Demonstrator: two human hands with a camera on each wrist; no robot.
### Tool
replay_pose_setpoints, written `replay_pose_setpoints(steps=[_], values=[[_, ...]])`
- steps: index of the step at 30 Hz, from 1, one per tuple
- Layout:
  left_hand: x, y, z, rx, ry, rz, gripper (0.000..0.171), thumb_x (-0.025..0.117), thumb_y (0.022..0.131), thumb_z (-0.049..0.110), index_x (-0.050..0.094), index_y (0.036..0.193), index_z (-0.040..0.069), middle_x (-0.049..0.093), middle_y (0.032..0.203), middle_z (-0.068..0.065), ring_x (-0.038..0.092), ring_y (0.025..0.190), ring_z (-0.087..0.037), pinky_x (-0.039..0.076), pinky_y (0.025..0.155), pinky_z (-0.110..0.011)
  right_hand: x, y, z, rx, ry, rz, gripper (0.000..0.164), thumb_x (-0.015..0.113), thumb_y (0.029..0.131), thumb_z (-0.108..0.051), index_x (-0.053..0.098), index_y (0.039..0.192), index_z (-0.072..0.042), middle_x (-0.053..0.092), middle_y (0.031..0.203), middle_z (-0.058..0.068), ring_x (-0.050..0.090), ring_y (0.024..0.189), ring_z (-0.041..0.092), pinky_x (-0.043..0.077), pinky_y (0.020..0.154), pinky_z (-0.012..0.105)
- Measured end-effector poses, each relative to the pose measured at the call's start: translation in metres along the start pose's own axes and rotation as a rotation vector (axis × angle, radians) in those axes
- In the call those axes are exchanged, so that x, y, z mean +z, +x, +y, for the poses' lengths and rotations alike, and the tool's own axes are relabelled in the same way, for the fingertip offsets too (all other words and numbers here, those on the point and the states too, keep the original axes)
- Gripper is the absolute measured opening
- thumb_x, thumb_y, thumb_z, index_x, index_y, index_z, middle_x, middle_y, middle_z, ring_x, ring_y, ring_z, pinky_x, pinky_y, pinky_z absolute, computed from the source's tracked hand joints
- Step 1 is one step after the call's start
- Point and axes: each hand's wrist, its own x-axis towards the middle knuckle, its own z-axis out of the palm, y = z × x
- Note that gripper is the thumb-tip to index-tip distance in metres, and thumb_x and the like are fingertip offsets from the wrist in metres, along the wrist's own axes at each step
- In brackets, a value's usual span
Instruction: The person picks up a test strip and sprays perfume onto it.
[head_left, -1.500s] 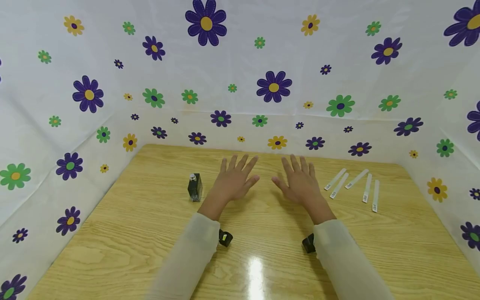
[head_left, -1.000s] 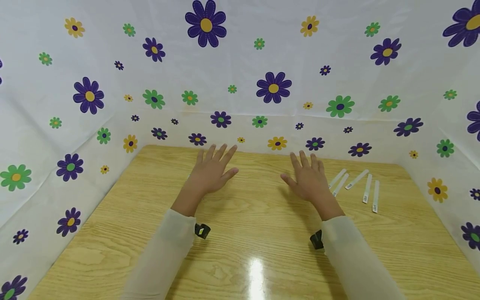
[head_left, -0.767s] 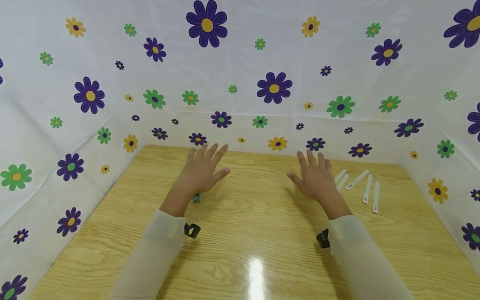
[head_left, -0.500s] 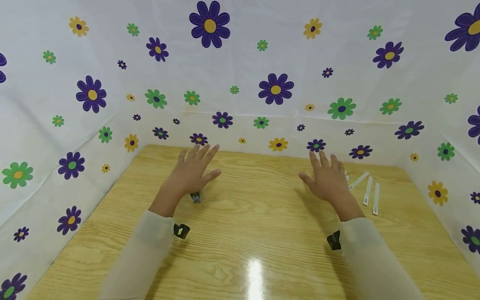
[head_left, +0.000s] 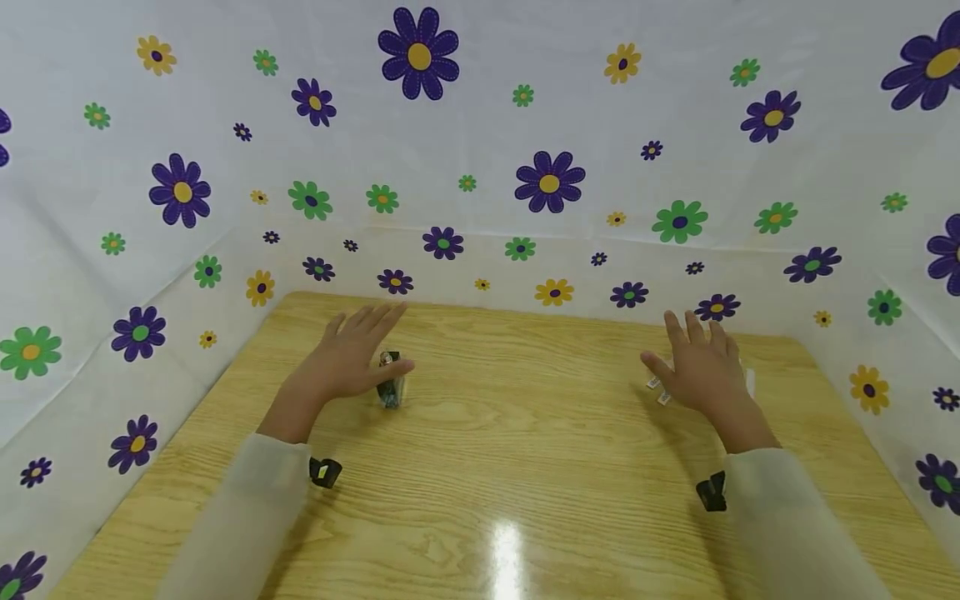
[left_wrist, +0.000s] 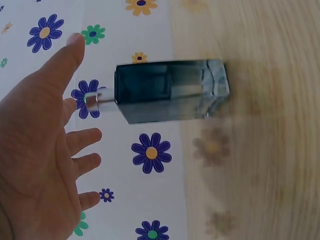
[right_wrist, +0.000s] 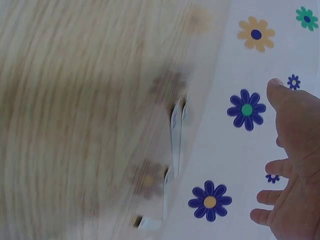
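Two spread, empty hands have parted, nearing objects. Left hand (head_left: 343, 360): bottle (left_wrist: 170, 92), ten o'clock; right hand (head_left: 701, 367): strips (right_wrist: 175, 131), two o'clock, apparently untouched.

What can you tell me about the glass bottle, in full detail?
The bottle looks like clear glass: a boxy, rectangular body, dark blue-green at the upper part and fading to clear at a thick base. A narrow, silvery, metallic-looking neck piece tops it, with no cap over it. It stands upright on the wood-grain table, toward the person's left. The left hand partly covers it in the head view; the left wrist view shows no contact.
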Motion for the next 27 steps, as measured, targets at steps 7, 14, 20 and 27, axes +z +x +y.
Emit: replay_pose_setpoints(steps=[7, 14, 20, 27], values=[[0.004, -0.007, -0.013, -0.022, -0.013, -0.029, 0.103, 0.057, 0.092, 0.073, 0.003, 0.167, 0.028, 0.019, 0.170, -0.012, 0.018, 0.153, -0.044, 0.005, 0.117, -0.071, -0.002, -0.013, 0.027, 0.027, -0.015, -0.006, 0.090, 0.037, 0.106, -0.062, 0.009, 0.162, 0.003, 0.011, 0.159, 0.042, 0.008, 0.138, 0.072, 0.010, 0.108, 0.081], [0.009, -0.012, -0.023, -0.011, -0.040, -0.061, 0.110, 0.063, 0.084, 0.077, 0.010, 0.167, 0.026, 0.025, 0.167, -0.015, 0.024, 0.151, -0.042, 0.012, 0.117, -0.070, 0.000, -0.026, 0.052, 0.053, -0.058, -0.008, 0.090, 0.038, 0.106, -0.060, 0.015, 0.159, 0.009, 0.017, 0.153, 0.046, 0.019, 0.131, 0.073, 0.020, 0.102, 0.083], [0.013, -0.012, -0.026, -0.012, -0.090, -0.088, 0.117, 0.073, 0.077, 0.076, 0.018, 0.166, 0.025, 0.029, 0.166, -0.013, 0.027, 0.151, -0.041, 0.016, 0.116, -0.070, 0.003, -0.039, 0.071, 0.083, -0.042, -0.048, 0.092, 0.041, 0.105, -0.060, 0.014, 0.157, 0.012, 0.020, 0.150, 0.048, 0.023, 0.127, 0.074, 0.025, 0.098, 0.083], [0.019, -0.010, -0.028, -0.028, -0.128, -0.115, 0.117, 0.078, 0.076, 0.072, 0.018, 0.166, 0.027, 0.031, 0.165, -0.012, 0.028, 0.151, -0.040, 0.018, 0.115, -0.071, 0.004, -0.049, 0.092, 0.099, 0.047, -0.122, 0.096, 0.044, 0.105, -0.058, 0.008, 0.156, 0.015, 0.018, 0.147, 0.051, 0.022, 0.121, 0.079, 0.025, 0.095, 0.085]])
